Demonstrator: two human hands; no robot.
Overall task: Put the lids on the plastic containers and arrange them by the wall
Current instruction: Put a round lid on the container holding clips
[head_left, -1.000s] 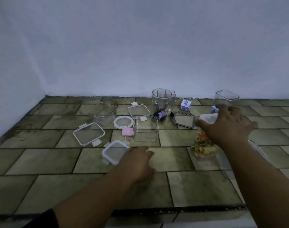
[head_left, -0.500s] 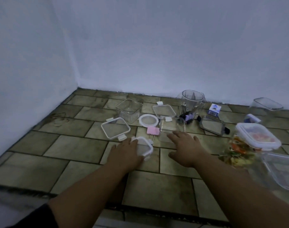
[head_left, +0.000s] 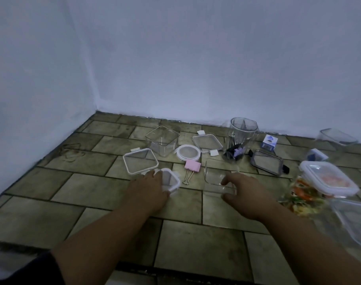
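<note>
My left hand (head_left: 148,190) lies on the tiled floor with its fingers on the left edge of a small white-rimmed square lid (head_left: 171,179). My right hand (head_left: 243,192) curls around the near right corner of a low clear container (head_left: 216,174), thumb in front and fingers over the rim. Further back lie a larger square lid (head_left: 139,160), a round lid (head_left: 189,152), a rectangular lid (head_left: 207,142) and a grey-rimmed lid (head_left: 267,162). An open clear square container (head_left: 162,139) stands behind them near the wall.
A pink binder clip (head_left: 193,166) lies between my hands. A tall clear jar (head_left: 242,136) with clips inside and a small blue-white box (head_left: 269,141) stand by the wall. At the right are a lidded container (head_left: 327,179) and more clear containers (head_left: 337,137).
My right hand left the lidded container at the right and came to the low clear container. My left hand slid onto the small lid. The view swung left.
</note>
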